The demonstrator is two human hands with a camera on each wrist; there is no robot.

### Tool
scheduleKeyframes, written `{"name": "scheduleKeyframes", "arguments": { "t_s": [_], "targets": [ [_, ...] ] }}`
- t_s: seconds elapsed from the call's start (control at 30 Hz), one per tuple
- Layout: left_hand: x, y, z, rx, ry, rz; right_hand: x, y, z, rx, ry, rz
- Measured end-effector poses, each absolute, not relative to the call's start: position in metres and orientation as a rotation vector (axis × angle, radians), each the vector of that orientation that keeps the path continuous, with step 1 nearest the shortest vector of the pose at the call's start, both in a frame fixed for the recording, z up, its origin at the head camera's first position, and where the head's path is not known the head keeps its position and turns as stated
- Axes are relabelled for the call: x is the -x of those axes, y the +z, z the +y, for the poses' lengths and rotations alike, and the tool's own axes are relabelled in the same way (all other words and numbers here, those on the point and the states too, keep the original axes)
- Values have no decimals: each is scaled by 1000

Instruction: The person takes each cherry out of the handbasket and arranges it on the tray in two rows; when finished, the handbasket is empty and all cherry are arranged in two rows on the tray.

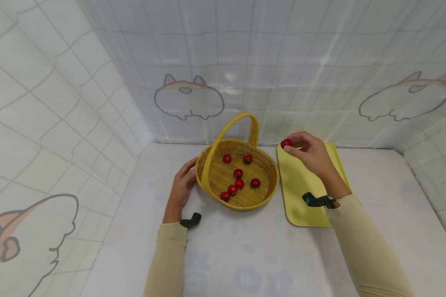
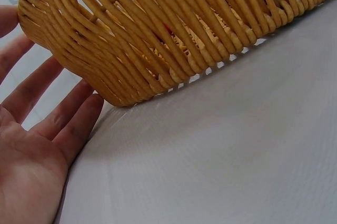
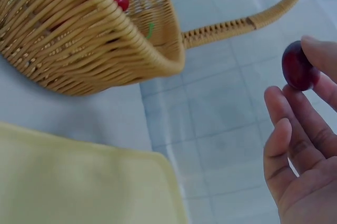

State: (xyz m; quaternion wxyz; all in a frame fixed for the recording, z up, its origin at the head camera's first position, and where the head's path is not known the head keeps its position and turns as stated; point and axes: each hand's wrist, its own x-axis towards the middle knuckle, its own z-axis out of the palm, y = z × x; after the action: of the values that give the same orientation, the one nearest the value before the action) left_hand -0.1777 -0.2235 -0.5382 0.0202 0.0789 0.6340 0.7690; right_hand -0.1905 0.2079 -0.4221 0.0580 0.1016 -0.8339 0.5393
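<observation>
My right hand (image 1: 312, 154) pinches a dark red cherry (image 3: 300, 67) between thumb and fingertips, above the far left corner of the yellow tray (image 1: 295, 198). To its left stands a round woven basket (image 1: 215, 175) with a tall arched handle. Several red cherries (image 1: 255, 182) lie spread over the basket's bottom. My left hand (image 1: 183, 185) rests against the basket's left side with its fingers extended; in the left wrist view, the fingertips touch the wicker wall (image 2: 131, 39).
Beyond the white table (image 1: 241, 247) rises a tiled-pattern curtain (image 1: 275, 74) with cartoon animal drawings. Another patterned sheet (image 1: 52, 123) hangs on the left. A small green piece (image 3: 150, 30) shows inside the basket. The tray stands close beside the basket's right rim.
</observation>
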Motion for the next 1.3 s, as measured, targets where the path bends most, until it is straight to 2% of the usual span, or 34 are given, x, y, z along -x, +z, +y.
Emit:
{"name": "scheduleKeyframes", "arguments": {
  "t_s": [1.07, 1.3],
  "targets": [
    [178, -534, -221, -186, 2383, 1956, 217, -499, 221, 139, 2119, -2116],
    [177, -534, -223, -208, 2384, 1956, 211, -502, 217, 187, 1979, -2283]
  ]
}}
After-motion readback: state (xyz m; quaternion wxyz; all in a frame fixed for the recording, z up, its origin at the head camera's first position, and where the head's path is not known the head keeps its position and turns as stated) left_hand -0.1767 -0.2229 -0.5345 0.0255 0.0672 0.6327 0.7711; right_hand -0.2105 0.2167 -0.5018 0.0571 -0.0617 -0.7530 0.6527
